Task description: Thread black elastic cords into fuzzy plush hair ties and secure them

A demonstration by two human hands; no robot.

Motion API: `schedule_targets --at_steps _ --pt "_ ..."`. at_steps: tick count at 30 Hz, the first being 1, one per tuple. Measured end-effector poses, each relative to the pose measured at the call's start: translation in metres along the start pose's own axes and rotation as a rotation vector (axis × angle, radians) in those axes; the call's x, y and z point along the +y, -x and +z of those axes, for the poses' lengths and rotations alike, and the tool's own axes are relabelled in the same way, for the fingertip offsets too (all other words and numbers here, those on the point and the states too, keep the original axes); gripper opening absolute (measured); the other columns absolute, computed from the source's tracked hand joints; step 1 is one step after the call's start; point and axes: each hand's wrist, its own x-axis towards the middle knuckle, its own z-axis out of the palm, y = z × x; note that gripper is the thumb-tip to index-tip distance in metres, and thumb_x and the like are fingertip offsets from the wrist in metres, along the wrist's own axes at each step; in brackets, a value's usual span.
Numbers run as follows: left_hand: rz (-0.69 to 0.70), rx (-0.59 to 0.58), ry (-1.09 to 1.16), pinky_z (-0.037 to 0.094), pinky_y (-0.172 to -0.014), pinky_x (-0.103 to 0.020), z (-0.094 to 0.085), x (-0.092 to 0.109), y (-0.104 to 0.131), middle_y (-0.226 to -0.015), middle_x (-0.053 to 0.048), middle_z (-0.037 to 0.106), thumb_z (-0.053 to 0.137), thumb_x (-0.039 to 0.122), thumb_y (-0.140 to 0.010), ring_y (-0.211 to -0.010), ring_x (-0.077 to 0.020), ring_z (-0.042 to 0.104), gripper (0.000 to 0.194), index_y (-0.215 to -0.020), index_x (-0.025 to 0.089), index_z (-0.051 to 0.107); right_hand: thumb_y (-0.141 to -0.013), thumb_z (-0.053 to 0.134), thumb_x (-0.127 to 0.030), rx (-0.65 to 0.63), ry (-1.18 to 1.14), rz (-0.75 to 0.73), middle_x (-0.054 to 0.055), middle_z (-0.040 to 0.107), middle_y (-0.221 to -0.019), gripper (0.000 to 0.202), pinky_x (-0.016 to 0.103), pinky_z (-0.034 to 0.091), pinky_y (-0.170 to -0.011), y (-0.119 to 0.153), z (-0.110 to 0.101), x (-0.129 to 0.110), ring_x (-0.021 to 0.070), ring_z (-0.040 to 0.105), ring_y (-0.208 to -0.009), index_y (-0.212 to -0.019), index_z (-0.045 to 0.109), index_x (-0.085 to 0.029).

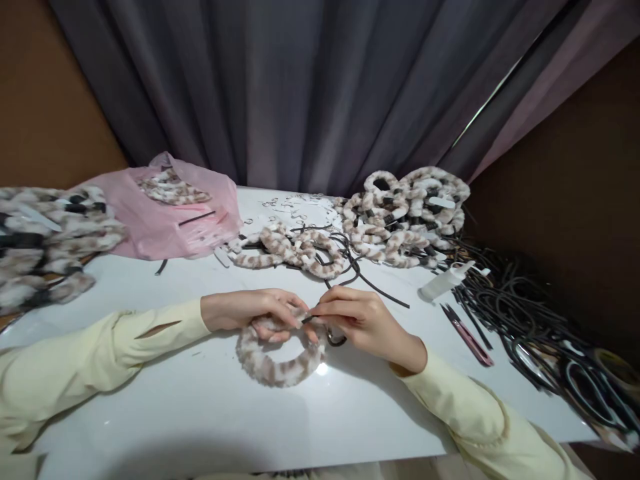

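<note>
A fluffy white-and-brown spotted ring lies near the front of the white table. My left hand is closed on the ring's upper side, its fingers wrapped around the plush. Opposite it, my right hand pinches the end of a black cord against the ring, close to the left fingertips. Part of the cord loops beneath the right hand. The fingers hide how cord and ring meet. Just beyond the hands are more spotted rings and loose black cords.
Spotted rings are piled at back right and far left. A pink plastic bag sits behind. To the right are a squeeze bottle, pink-handled thread snips and a heap of black cords. Small metal bits lie by the curtain.
</note>
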Motion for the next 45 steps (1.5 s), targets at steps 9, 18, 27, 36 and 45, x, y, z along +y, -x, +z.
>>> schedule_targets --at_steps 9,18,27,36,45 --pt "-0.004 -0.069 0.103 0.007 -0.033 -0.020 0.001 0.005 0.001 -0.047 0.002 0.046 0.043 0.035 -0.088 -0.034 -0.0036 0.017 0.033 -0.087 0.009 0.064 -0.087 0.049 -0.018 0.081 0.037 -0.001 0.008 0.065 -0.081 0.022 0.024 0.048 -0.061 0.002 0.002 0.000 0.0143 0.061 -0.070 -0.093 0.070 -0.019" --pt "0.018 0.046 0.326 0.041 -0.055 -0.017 0.003 -0.005 -0.006 -0.079 -0.008 0.063 0.064 0.012 -0.071 -0.058 -0.0077 0.054 0.019 -0.089 0.006 0.061 -0.086 0.052 -0.015 0.091 0.029 -0.001 0.007 0.063 -0.081 0.019 0.023 0.048 -0.061 0.003 0.008 -0.001 0.0131 0.060 -0.069 -0.093 0.069 -0.018" --pt "-0.007 0.055 0.319 0.021 -0.040 -0.012 0.015 0.005 0.002 -0.080 -0.007 0.057 0.057 0.021 -0.080 -0.048 -0.0019 0.031 0.011 -0.079 0.010 0.056 -0.083 0.051 -0.009 0.098 0.064 -0.003 0.009 0.063 -0.080 0.018 0.024 0.048 -0.061 0.006 0.010 0.002 0.0139 0.059 -0.069 -0.087 0.069 -0.013" --pt "0.042 0.166 0.082 0.012 -0.036 -0.016 0.020 0.002 0.005 -0.072 0.000 0.049 0.058 0.046 -0.079 -0.044 -0.0019 0.023 0.032 -0.080 0.014 0.054 -0.082 0.053 -0.009 0.147 0.090 0.005 0.008 0.063 -0.077 0.016 0.023 0.046 -0.058 0.004 0.009 -0.003 0.0124 0.058 -0.065 -0.084 0.069 -0.012" --pt "0.137 0.187 0.063 0.038 -0.058 -0.018 0.027 0.005 -0.004 -0.063 0.000 0.058 0.060 0.030 -0.081 -0.060 -0.0079 0.052 0.023 -0.070 0.014 0.049 -0.077 0.050 -0.001 0.175 0.088 -0.058 0.009 0.062 -0.077 0.022 0.023 0.047 -0.059 0.006 0.007 -0.003 0.0127 0.057 -0.067 -0.082 0.068 -0.012"
